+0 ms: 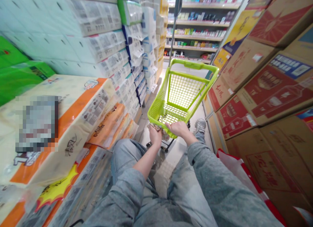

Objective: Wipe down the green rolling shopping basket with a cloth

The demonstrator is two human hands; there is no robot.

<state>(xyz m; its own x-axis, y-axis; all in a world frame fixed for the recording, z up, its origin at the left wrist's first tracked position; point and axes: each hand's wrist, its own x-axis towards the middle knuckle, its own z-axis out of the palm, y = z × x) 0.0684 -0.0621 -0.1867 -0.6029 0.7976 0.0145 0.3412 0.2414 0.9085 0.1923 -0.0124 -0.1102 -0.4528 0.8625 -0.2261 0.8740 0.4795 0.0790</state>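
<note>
Just beyond both fists stretched the green cart (182,93). Left hand (155,134) clenched a cloth (161,130) against its handle; right hand (179,128) grasped the handle.

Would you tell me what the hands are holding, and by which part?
Both the left hand and right hand grip the green trolley by its near handle.

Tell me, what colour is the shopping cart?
The shopping cart is bright lime green, clearest in the head view.
</note>
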